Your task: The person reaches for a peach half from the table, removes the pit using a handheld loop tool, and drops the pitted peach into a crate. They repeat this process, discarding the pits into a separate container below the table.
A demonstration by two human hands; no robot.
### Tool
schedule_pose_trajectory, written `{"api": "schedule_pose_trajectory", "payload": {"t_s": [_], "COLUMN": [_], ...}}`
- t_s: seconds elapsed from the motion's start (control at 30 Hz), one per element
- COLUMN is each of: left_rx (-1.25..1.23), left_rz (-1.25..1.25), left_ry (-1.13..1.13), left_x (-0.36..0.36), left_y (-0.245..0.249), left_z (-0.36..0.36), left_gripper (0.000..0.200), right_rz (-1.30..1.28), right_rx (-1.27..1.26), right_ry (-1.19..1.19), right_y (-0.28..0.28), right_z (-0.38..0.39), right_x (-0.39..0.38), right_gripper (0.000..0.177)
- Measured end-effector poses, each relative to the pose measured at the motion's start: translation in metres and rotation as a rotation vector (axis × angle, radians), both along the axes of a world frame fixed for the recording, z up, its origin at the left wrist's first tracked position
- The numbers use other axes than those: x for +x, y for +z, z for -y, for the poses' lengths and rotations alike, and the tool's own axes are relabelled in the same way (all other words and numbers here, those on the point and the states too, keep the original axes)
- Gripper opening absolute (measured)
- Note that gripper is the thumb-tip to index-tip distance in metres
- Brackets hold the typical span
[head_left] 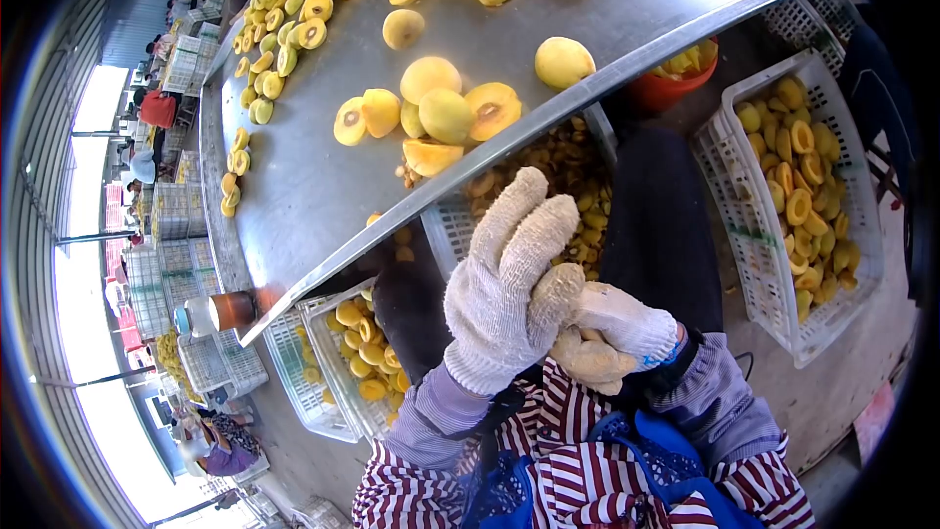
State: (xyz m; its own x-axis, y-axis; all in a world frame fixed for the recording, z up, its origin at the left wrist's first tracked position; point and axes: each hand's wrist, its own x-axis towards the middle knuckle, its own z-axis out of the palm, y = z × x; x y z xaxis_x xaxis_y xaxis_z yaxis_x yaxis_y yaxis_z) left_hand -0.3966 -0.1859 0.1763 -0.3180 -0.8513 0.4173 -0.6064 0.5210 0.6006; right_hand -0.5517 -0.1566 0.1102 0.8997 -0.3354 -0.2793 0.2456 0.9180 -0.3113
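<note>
**Tally at the bench**

Up front, 2 gloved hands: left hand (494, 284) and right hand (617, 328). There's 1 steel table (313, 186), its far fruit too many to count. The nearest cluster (446, 116) shows 7 pieces, with 1 lone fruit (563, 61) by the rim. Down below, 3 white baskets hold fruit: right basket (754, 235), middle basket (450, 230), left basket (377, 416). Add 1 red tub (666, 93) and 1 brown cup (233, 311).
</note>
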Motion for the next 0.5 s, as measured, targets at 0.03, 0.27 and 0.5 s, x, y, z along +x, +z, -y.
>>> {"api": "schedule_pose_trajectory", "payload": {"t_s": [0.03,0.27,0.5], "left_rx": [-0.009,0.503,0.933], "left_rz": [0.029,-0.266,-0.564], "left_ry": [0.004,0.024,-0.145], "left_x": [0.0,0.002,0.013], "left_y": [0.0,0.009,0.008], "left_z": [0.0,0.006,0.014], "left_gripper": [0.035,0.026,0.028], "right_rz": [0.009,0.527,1.057], "right_rx": [0.018,0.069,0.308], "right_ry": [0.008,0.016,-0.062], "right_y": [0.0,-0.032,-0.058], "right_z": [0.001,-0.006,-0.028], "right_x": [0.0,0.018,0.048], "right_gripper": [0.061,0.063,0.06]}}
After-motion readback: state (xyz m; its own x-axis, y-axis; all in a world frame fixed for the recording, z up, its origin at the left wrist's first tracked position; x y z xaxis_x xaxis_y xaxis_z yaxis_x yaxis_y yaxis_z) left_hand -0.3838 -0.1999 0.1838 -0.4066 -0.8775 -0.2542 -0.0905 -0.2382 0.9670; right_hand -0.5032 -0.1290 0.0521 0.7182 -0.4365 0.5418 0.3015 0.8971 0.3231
